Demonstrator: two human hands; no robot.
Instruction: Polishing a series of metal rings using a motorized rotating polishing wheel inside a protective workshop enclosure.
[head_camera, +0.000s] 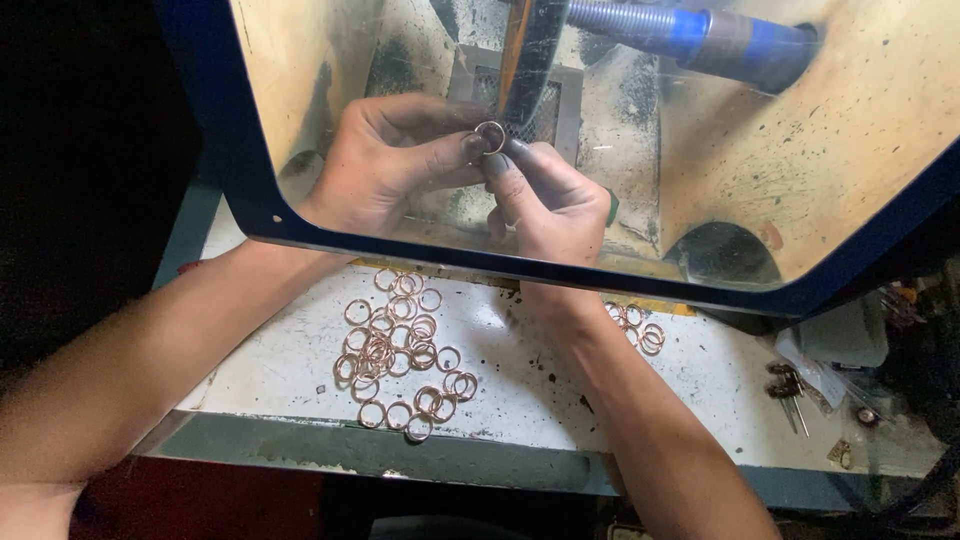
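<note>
- Left hand (385, 160) and right hand (550, 205) both reach behind a clear shield (850, 130) with a blue frame.
- Both hands pinch one small metal ring (490, 136) between thumb and forefinger tips; fingers closed on it, grimy with dark residue.
- Ring sits just beside the dark wheel (528, 55), at its lower edge; contact with the wheel cannot be told.
- Blue hose (690, 35) runs to the upper right behind the shield.
- Pile of copper-coloured rings (400, 345) lies on the white counter (560, 390), between the forearms.
- Smaller ring cluster (640, 328) lies just right of the right wrist.
- Keys (788, 388) lie at the counter's right end.
</note>
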